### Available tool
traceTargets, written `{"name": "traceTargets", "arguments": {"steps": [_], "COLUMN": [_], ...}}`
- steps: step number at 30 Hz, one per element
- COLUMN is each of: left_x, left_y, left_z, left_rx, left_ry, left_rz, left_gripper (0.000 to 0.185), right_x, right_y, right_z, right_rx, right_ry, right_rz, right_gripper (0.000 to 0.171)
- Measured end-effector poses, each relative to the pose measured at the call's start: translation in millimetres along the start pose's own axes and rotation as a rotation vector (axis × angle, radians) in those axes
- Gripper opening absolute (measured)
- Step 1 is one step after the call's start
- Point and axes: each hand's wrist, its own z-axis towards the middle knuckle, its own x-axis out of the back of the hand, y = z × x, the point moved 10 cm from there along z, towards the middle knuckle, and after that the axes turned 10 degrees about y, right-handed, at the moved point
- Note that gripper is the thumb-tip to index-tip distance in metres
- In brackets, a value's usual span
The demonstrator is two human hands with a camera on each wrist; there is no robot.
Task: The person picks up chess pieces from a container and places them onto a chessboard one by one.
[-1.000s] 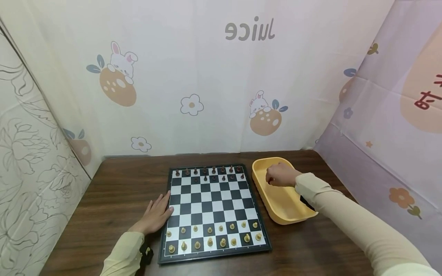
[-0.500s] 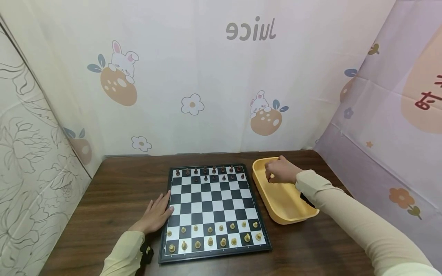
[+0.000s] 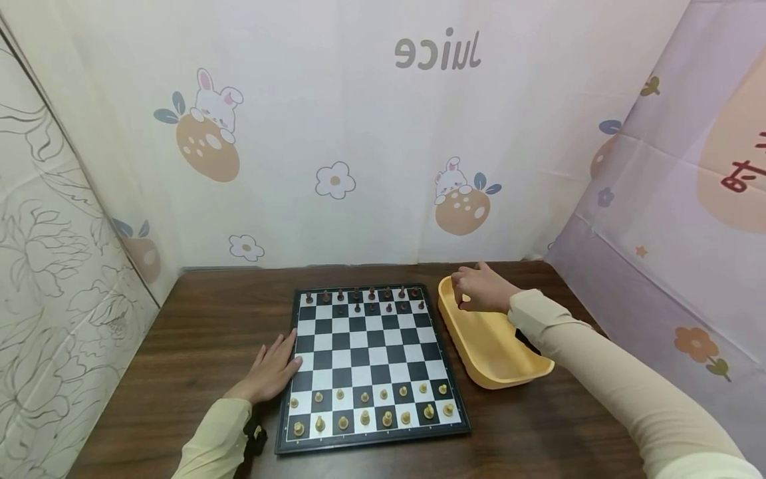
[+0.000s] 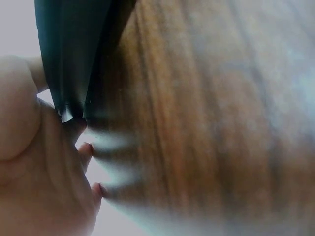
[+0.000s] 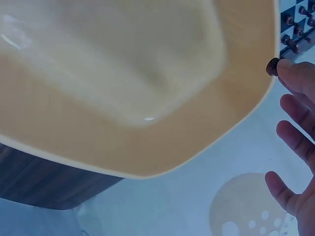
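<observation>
A black-and-white chessboard [image 3: 359, 356] lies on the wooden table, with pale gold chess pieces [image 3: 365, 418] along its near rows and dark red-brown ones [image 3: 372, 293] along the far rows. My left hand [image 3: 269, 372] rests at the board's left edge, fingers extended; in the left wrist view the palm [image 4: 44, 167] is beside the dark board edge [image 4: 74, 49]. Over the far end of a yellow tray [image 3: 491, 346] is my right hand [image 3: 483, 287]. Between thumb and forefinger it pinches a dark chess piece [image 5: 272, 67], seen only by its round base.
The tray stands just right of the board on the wooden table [image 3: 209, 319]. Behind the table hangs a printed curtain [image 3: 383, 219], and another cloth [image 3: 646, 219] closes off the right side. In the second far row, dark pieces stand only toward the middle and right.
My right hand has risen slightly toward the tray's far left end, its fingers turning toward the board. The left hand stays at the board's edge.
</observation>
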Motion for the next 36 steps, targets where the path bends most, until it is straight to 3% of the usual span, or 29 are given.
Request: {"name": "traceTargets", "arguments": {"steps": [12, 19, 36], "left_x": [0.8, 0.1, -1.0], "left_y": [1.3, 1.2, 0.3], "left_z": [0.9, 0.3, 0.4], "left_rx": [-0.014, -0.010, 0.002], "left_ry": [0.004, -0.002, 0.004], "left_rz": [0.004, 0.001, 0.004], "left_gripper": [0.063, 0.063, 0.064], "right_x": [7.8, 4.0, -1.8], "right_y": [-22.1, -31.4, -51.1], "right_z": [37.9, 55.2, 91.2], "right_rx": [-0.026, 0.003, 0.030], "right_ry": [-0.066, -0.085, -0.103], "right_rz": [0.002, -0.049, -0.042], "right_gripper": [0.005, 0.006, 0.005]}}
